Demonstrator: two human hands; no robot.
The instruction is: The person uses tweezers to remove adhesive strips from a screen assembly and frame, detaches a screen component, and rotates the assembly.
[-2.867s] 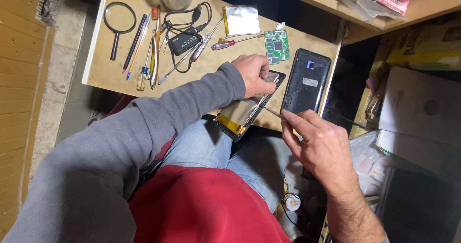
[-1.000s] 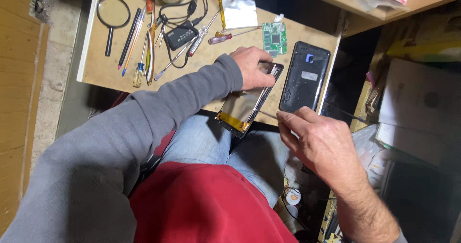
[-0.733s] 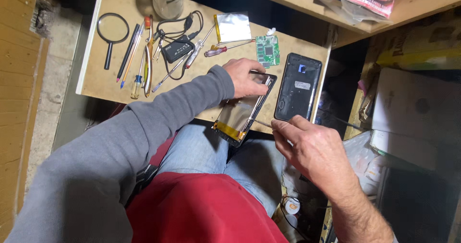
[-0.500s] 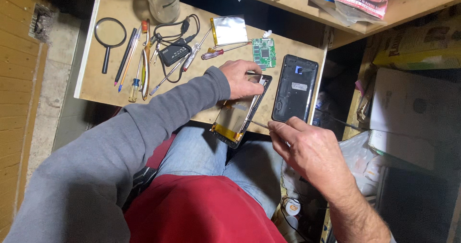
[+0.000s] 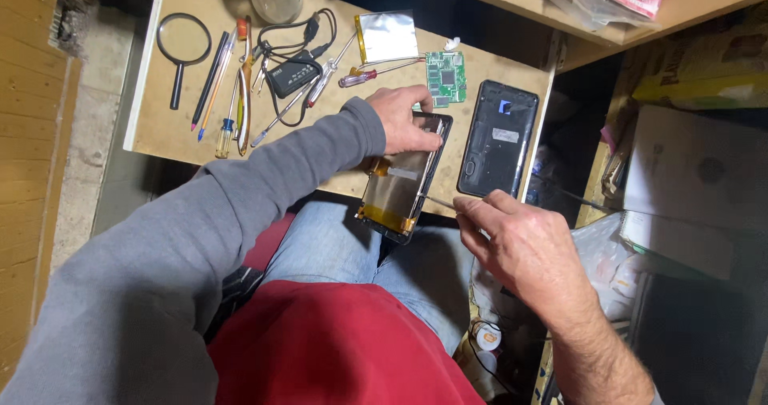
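Presently, the left hand (image 5: 402, 119) rests on the upper end of an opened phone body (image 5: 404, 177), fingers pressed down on its top edge and holding it steady. The phone body lies tilted at the near edge of the wooden table (image 5: 172, 137), its lower end with yellow tape overhanging the edge above the person's lap. The right hand (image 5: 524, 241) is closed in a pinch grip on a thin metal tool (image 5: 436, 202), whose tip meets the right side of the phone body. The two hands are apart, one at each end of the device.

Just right of the phone body lies a separate black back cover (image 5: 498, 138), inner face up. A small green circuit board (image 5: 446, 77) sits above the left hand, and a silver flat battery pack (image 5: 387, 36) lies beyond it. Further left are a red-handled screwdriver (image 5: 358, 76), a black cable with adapter (image 5: 292, 67), several pens and tweezers (image 5: 232, 85), and a magnifying glass (image 5: 182, 49).
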